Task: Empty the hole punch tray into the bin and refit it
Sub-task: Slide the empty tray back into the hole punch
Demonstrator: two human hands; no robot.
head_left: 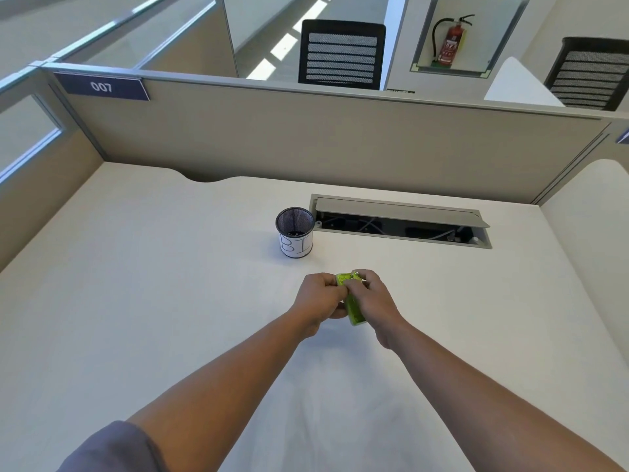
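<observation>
A small lime-green hole punch (354, 311) is held just above the white desk (170, 301), at the centre of the head view. My left hand (318, 301) grips its left side and my right hand (372, 299) closes over its top and right side. Fingers cover most of the punch, so I cannot tell whether its tray is attached or apart. The bin (294, 232), a small black mesh cup with a white paper label, stands upright on the desk a short way beyond my hands, slightly to the left.
An open cable hatch (401, 221) is sunk in the desk right of the bin. Beige partition walls (306, 141) enclose the desk at the back and sides. Office chairs stand beyond the partition.
</observation>
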